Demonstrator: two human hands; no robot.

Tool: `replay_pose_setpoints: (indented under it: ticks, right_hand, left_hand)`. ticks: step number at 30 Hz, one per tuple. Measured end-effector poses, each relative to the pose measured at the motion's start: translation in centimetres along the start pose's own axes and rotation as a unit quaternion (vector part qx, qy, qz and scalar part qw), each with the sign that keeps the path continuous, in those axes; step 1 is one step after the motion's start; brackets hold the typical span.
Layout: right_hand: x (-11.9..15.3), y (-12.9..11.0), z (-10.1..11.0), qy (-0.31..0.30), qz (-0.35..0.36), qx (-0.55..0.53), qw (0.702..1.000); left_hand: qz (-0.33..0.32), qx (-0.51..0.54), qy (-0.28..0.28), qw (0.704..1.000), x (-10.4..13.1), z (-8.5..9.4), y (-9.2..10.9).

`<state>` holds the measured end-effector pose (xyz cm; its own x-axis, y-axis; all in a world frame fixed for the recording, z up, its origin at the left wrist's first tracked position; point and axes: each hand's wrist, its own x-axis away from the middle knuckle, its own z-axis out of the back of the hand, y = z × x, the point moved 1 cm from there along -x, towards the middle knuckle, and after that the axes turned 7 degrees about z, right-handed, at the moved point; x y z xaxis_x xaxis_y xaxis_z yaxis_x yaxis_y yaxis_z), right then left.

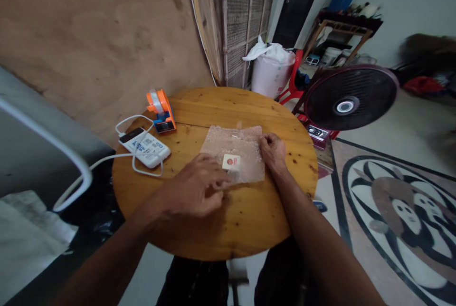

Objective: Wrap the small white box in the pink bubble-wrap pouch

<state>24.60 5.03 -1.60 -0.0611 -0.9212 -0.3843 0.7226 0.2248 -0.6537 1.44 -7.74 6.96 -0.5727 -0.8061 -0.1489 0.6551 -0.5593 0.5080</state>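
Note:
A sheet of clear bubble wrap point(245, 154) lies flat on the round wooden table point(235, 230). On it rests a small cream-coloured square box point(231, 162) with a red and brown print. My left hand point(199, 185) hovers at the sheet's lower left, fingers loosely apart and slightly blurred, the fingertips close to the box. At the right edge of the sheet my right hand point(273, 151) has its fingers curled, with the wrap's edge at the fingertips.
An orange and blue tape dispenser point(161, 111) stands at the table's back left. In front of it lies a white power bank point(145, 148) with a white cable. A dark round fan point(351, 99) stands beyond the right edge, and a white sack point(271, 71) behind the table.

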Motion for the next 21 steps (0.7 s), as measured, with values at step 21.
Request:
replay_pose_setpoints:
  ticks: [21]
  right_hand:
    - [0.7, -1.3, 2.6, 0.045, -0.035, -0.205, 0.977]
  left_hand:
    - [0.112, -0.135, -0.088, 0.981, 0.7, -5.7, 1.3]
